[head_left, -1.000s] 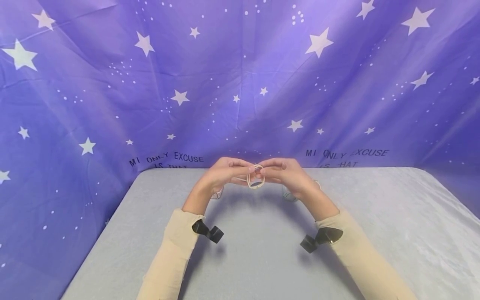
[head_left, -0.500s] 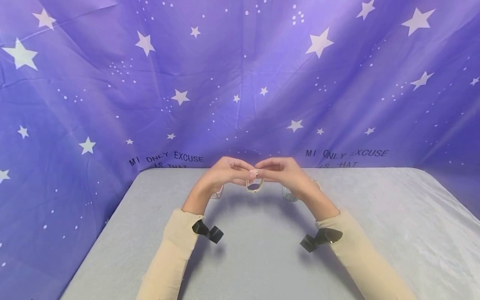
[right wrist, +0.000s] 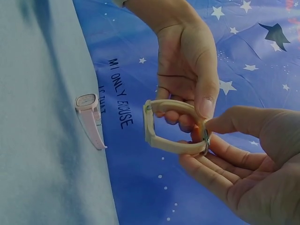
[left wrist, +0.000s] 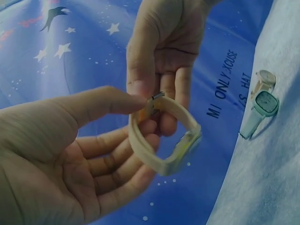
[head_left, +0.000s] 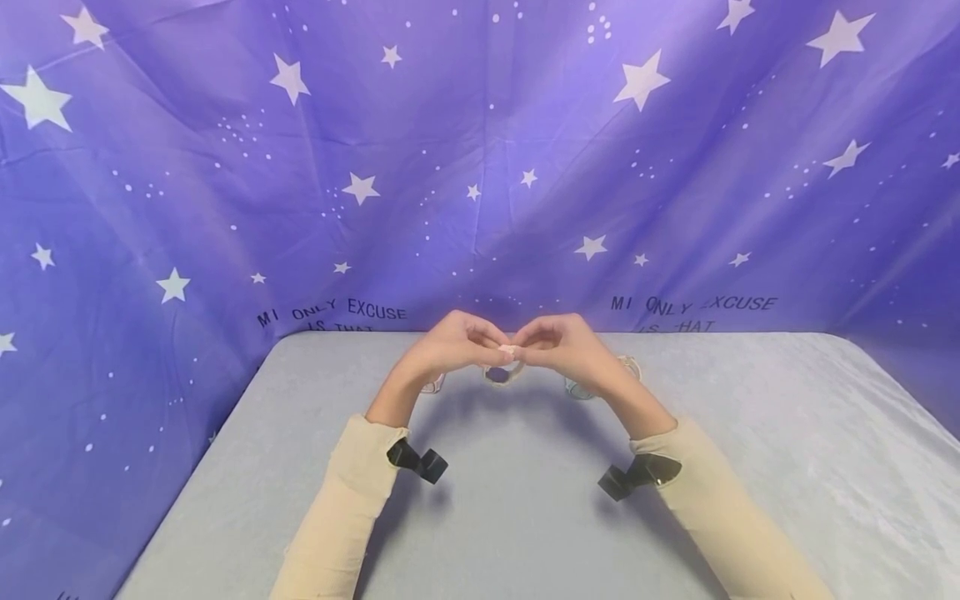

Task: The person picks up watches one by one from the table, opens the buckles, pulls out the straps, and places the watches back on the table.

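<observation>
A cream wristwatch (left wrist: 139, 146) is held up in the air between both hands, its strap closed into a loop. My left hand (head_left: 453, 343) pinches the strap near the metal buckle (right wrist: 205, 140) with thumb and fingers. From the other side my right hand (head_left: 561, 343) pinches the same buckle end, its thumb tip almost meeting the left one. The watch case (right wrist: 149, 125) points away from the fingers, on the loop's opposite side. In the head view the fingertips hide part of the strap.
On the grey cloth-covered table (head_left: 510, 500) lie a pink watch (right wrist: 86, 102) by the left hand, and a mint green watch (left wrist: 266, 104) and a beige watch (left wrist: 266, 78) by the right. Behind hangs a purple star-printed curtain (head_left: 480, 125).
The watch loop has tipped and dropped lower beneath the fingertips, shifting slightly left. Both hands have closed in on the buckle end, while the forearms stay nearly where they were.
</observation>
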